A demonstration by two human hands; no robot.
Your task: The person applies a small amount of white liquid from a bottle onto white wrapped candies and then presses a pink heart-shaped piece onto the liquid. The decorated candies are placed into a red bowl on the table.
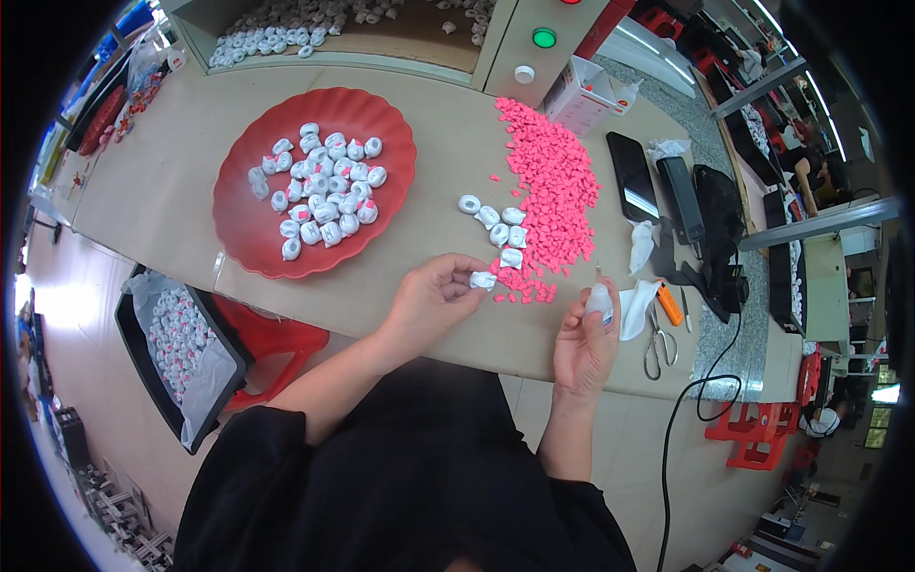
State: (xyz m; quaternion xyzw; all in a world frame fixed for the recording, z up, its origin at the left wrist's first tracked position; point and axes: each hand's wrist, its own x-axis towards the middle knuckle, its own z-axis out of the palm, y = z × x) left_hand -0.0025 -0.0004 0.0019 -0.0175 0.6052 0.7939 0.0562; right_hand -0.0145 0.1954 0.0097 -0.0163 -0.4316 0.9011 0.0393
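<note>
Between the thumb and fingers of my left hand (pixel 435 298) is a small white figure piece (pixel 483 280). My right hand (pixel 585 348) is wrapped round a small translucent squeeze bottle (pixel 599 300) with a thin needle tip pointing up. Just beyond my hands, several white pieces (pixel 498 234) lie in a loose group. Beside them spreads a large heap of tiny bright pink parts (pixel 548 191), its near end close to the held piece. To the left, a scalloped red plate (pixel 248 229) carries many white pieces, some with pink parts on them.
A black phone (pixel 631 176), a dark case (pixel 680 200), scissors (pixel 658 348) and an orange-handled cutter (pixel 669 305) lie at right. Behind stands a cabinet with a green button (pixel 544 38) and a white box (pixel 579 95). A black tray (pixel 224 348) rests over a red stool (pixel 286 348) at lower left.
</note>
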